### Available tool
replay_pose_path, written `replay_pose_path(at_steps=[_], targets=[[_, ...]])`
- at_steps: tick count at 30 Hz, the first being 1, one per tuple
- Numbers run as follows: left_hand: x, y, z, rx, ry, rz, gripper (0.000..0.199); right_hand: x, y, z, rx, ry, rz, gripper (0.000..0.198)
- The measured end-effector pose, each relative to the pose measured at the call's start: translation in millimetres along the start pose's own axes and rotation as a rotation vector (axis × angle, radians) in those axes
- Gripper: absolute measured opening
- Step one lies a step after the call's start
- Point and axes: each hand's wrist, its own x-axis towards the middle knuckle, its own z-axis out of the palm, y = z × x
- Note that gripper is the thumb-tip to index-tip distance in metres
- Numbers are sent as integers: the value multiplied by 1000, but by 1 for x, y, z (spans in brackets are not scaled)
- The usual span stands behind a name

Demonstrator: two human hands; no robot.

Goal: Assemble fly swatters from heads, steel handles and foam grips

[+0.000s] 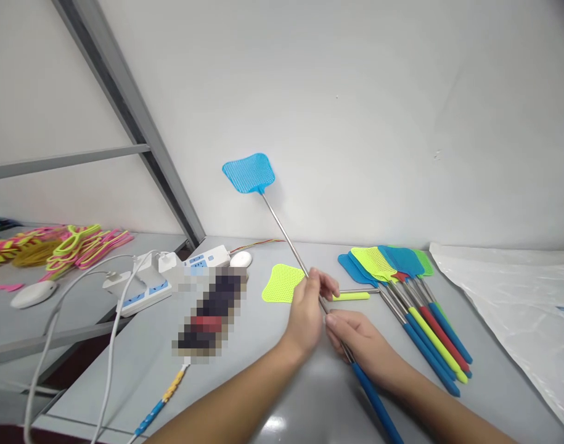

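Observation:
A blue fly swatter (pixel 250 173) with a thin metal telescopic rod slants up across the middle, its blue handle (pixel 376 404) low and toward me. My left hand (pixel 308 308) is closed around the rod at its middle. Just below, my right hand (pixel 360 345) pinches the same rod above the handle. Behind my left hand a yellow-green fly swatter (pixel 284 285) lies on the table, partly hidden by that hand. To the right rests a pile of fly swatters (pixel 378 264) in blue, yellow-green, red and green, their handles pointing toward me.
A pixelated phone-like object (pixel 208 317) lies left of my hands, with a colourful wrapped cable (pixel 159 404). Power strips (pixel 147 298) with plugs and white cords stand farther left. Pink and yellow straps (pixel 78 246) lie beyond the metal frame (pixel 138 123). Clear plastic sheeting (pixel 517 308) covers the right side.

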Motion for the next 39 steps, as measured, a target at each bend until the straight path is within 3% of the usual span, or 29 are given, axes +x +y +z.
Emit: replay_pose_path(at_steps=[4,9,20,27,35,39], targets=[[-11,4,6,44,4,52,43,1,-2,-2,-22,4,-10,46],[-3,14,2,84,54,97,43,3,-8,2,44,-5,-11,46],[16,26,-3,-64,73,152,42,5,-18,10,87,-33,-34,44],[25,42,7,-185,139,182,41,0,-25,9,-10,-14,-62,46],[30,83,10,-342,233,263,42,-48,-51,-13,-231,-79,76,45],[27,97,16,-387,217,287,40,-80,-63,-30,-372,-66,116,43]])
